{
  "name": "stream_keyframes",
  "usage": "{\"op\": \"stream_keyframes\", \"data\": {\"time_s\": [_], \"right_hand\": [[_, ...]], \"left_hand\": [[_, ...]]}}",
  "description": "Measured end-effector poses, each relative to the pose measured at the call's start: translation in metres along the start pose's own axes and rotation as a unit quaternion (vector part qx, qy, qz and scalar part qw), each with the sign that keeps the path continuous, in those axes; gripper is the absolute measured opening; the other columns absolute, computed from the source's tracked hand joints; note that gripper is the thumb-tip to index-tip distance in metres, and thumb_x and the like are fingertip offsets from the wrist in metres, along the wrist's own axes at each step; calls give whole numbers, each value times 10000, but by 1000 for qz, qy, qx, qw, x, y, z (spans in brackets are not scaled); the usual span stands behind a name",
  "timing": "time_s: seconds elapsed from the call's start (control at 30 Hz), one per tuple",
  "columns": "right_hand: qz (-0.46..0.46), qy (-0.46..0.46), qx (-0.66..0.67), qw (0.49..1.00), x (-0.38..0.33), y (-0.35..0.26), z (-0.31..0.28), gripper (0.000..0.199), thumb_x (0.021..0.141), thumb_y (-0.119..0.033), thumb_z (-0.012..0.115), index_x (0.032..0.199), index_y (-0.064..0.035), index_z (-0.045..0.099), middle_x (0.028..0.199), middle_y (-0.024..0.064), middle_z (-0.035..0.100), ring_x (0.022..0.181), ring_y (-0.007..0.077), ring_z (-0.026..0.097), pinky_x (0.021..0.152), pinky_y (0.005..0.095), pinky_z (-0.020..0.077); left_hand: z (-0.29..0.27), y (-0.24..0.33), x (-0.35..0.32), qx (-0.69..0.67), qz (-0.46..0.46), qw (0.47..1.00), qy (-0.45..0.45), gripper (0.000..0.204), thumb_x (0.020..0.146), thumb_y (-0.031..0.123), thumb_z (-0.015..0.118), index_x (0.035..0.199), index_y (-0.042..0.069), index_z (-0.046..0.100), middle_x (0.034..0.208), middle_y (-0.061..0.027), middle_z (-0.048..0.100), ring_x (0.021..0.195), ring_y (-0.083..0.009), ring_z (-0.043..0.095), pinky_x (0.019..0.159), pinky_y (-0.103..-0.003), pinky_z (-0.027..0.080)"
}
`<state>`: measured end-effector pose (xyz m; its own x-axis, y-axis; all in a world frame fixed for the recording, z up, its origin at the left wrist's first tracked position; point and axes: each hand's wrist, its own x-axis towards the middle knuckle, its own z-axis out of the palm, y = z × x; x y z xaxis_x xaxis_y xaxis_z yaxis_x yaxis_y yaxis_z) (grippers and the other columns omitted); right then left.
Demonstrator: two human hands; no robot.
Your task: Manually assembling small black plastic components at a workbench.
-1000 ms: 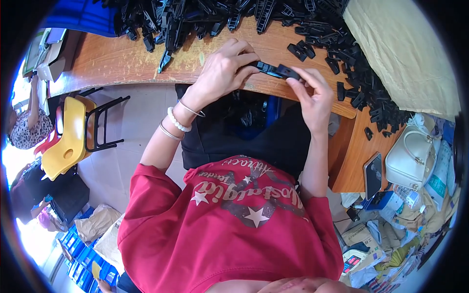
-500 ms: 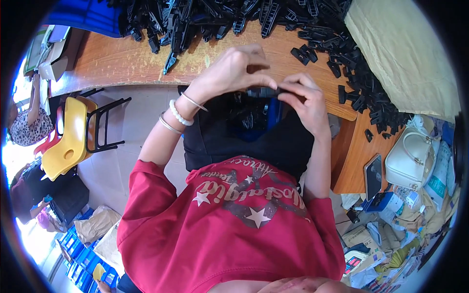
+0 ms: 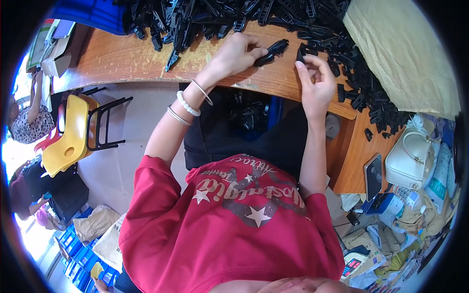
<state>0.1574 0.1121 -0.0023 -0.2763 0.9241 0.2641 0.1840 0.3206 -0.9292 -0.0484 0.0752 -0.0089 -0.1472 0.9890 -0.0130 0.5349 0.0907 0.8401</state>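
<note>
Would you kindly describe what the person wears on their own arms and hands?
Both forearms are bare below the short sleeves of a red T-shirt with white stars on its front. The left wrist carries a white beaded bracelet between two thin silver bangles. The left hand and right hand are ungloved; no rings can be made out.

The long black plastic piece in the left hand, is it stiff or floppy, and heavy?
Probably stiff: the black plastic piece juts straight past the left hand without sagging. Likely light, since the fingertips alone carry it. Its flat, angular shape suggests it would not roll on the wooden table.

Bright daylight, left-edge glare, strong fisheye distortion.
</note>
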Motion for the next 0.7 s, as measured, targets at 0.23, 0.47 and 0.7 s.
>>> {"op": "stream_keyframes", "data": {"time_s": [0.23,0.47,0.7], "right_hand": [[72,-30,106,991,-2,5,-11,266,826,25,698,1089,25,660,962,73,639,900,145,623,777,254,502],[-90,-32,-200,975,-10,7,-26,181,814,-17,708,990,28,703,956,120,666,863,217,624,792,305,477],[-34,-122,-125,984,-8,0,-32,213,822,21,691,1030,-14,718,901,78,651,703,142,567,614,235,451]], "left_hand": [[5,20,-32,125,52,987,83,243,841,250,707,897,14,693,831,-139,632,753,-325,649,673,-385,512],[4,11,-44,111,162,980,40,188,821,81,698,985,-7,674,945,-129,618,804,-293,643,703,-349,513],[2,7,-45,107,201,973,29,210,819,54,692,1019,-5,673,985,-128,621,838,-301,642,731,-351,520]]}}
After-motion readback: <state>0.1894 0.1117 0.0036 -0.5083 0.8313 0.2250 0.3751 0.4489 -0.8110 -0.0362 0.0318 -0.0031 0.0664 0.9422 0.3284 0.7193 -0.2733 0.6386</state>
